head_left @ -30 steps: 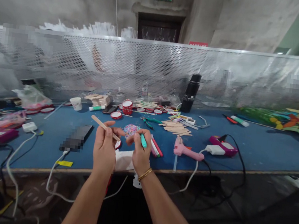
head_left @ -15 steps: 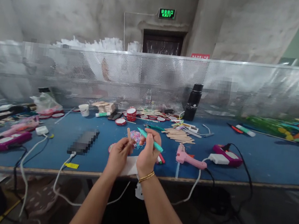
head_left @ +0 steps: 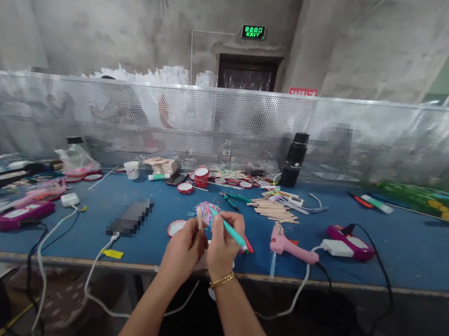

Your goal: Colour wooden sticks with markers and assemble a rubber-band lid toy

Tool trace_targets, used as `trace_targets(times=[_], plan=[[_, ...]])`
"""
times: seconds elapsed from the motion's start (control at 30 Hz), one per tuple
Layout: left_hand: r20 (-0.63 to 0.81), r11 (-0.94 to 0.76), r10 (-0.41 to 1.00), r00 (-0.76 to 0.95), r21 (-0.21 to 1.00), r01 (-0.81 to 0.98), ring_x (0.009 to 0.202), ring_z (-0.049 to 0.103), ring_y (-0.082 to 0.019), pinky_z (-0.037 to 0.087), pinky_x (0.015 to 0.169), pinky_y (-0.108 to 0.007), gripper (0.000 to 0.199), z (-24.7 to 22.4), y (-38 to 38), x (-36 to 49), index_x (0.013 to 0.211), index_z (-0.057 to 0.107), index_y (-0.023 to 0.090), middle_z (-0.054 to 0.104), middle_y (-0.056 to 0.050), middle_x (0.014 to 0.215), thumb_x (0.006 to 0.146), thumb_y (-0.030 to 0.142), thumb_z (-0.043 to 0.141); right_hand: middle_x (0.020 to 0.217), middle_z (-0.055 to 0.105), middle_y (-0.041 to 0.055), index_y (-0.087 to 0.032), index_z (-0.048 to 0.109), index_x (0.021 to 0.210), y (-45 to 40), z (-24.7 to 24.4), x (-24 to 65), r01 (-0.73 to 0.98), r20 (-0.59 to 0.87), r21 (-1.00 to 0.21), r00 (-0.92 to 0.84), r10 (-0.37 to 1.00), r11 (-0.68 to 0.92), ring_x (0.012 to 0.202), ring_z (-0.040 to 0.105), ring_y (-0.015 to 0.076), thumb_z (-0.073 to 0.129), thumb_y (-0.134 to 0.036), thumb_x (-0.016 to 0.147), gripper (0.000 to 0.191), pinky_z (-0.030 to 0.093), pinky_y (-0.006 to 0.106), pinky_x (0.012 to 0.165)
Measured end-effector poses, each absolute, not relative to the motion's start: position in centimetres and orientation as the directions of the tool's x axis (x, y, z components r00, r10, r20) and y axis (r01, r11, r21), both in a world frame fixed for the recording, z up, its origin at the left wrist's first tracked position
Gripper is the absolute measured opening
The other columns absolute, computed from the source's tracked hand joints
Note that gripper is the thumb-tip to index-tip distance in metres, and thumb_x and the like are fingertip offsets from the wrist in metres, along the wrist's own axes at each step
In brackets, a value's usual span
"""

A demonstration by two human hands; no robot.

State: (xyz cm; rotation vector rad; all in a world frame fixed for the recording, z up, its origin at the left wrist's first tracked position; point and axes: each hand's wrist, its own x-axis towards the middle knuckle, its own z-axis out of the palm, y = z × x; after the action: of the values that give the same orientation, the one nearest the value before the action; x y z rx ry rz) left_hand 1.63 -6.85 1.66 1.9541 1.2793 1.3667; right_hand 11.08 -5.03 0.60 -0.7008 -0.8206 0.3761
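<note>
Apparently at the pen-to-stick step: left hand (head_left: 180,247) pinches stick (head_left: 199,218), right hand (head_left: 223,247) grips pen (head_left: 235,236), tip near stick; contact calls for steady fingers

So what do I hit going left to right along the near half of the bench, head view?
Purple box → white plug → phone → left hand → right hand → pink glue gun → second purple box.
</note>
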Motion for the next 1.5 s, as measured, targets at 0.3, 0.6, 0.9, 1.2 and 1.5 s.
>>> trace_targets(times=[0.3,0.6,0.9,1.2,1.5], plan=[[0.487,-0.494,0.861,0.145,0.735,0.464,0.072,0.064,-0.020,0.044,0.067,-0.029,0.014,1.9,-6.0,0.7,0.087,0.062,0.023,0.072,-0.002,0.079,0.096,0.030,0.053,0.076,0.058,-0.0030,-0.022,0.056,0.085,-4.6,-0.3,11.0,0.055,0.622,-0.658,0.602,0.501,0.751,0.064,0.055,0.0131,0.062,-0.032,0.094,0.015,0.049,0.027,0.061],[0.487,-0.521,0.851,0.198,0.733,0.437,0.076,0.063,-0.020,0.046,0.072,-0.029,0.016,1.0,-5.6,0.2,0.087,0.066,0.022,0.072,-0.002,0.082,0.095,0.030,0.055,0.077,0.061,-0.0012,-0.022,0.058,0.084,-4.9,-0.4,11.1,0.104,0.688,-0.617,0.552,0.471,0.780,0.069,0.059,0.0156,0.062,-0.031,0.095,0.015,0.051,0.031,0.066],[0.504,-0.532,0.842,0.193,0.715,0.454,0.081,0.064,-0.021,0.049,0.079,-0.030,0.020,0.4,-5.8,0.0,0.090,0.065,0.023,0.070,-0.002,0.081,0.099,0.035,0.053,0.080,0.061,-0.0006,-0.023,0.057,0.088,-4.8,-1.0,10.9,0.126,0.732,-0.577,0.518,0.443,0.807,0.071,0.062,0.0163,0.060,-0.030,0.098,0.013,0.053,0.032,0.068],[0.492,-0.501,0.855,0.166,0.698,0.512,0.084,0.066,-0.023,0.049,0.082,-0.032,0.023,0.7,-6.4,0.2,0.092,0.066,0.024,0.071,-0.003,0.081,0.101,0.040,0.052,0.083,0.063,0.0014,-0.024,0.055,0.088,-5.1,-0.9,10.9,0.142,0.767,-0.551,0.475,0.431,0.823,0.074,0.062,0.0175,0.058,-0.032,0.100,0.015,0.054,0.035,0.070],[0.508,-0.508,0.846,0.163,0.673,0.538,0.084,0.068,-0.023,0.051,0.082,-0.033,0.027,1.3,-6.8,0.4,0.100,0.069,0.025,0.077,-0.004,0.090,0.101,0.043,0.050,0.082,0.062,0.0002,-0.025,0.056,0.086,-5.3,-0.4,10.9,0.190,0.788,-0.526,0.476,0.391,0.829,0.076,0.063,0.0182,0.058,-0.029,0.098,0.013,0.054,0.035,0.072]])
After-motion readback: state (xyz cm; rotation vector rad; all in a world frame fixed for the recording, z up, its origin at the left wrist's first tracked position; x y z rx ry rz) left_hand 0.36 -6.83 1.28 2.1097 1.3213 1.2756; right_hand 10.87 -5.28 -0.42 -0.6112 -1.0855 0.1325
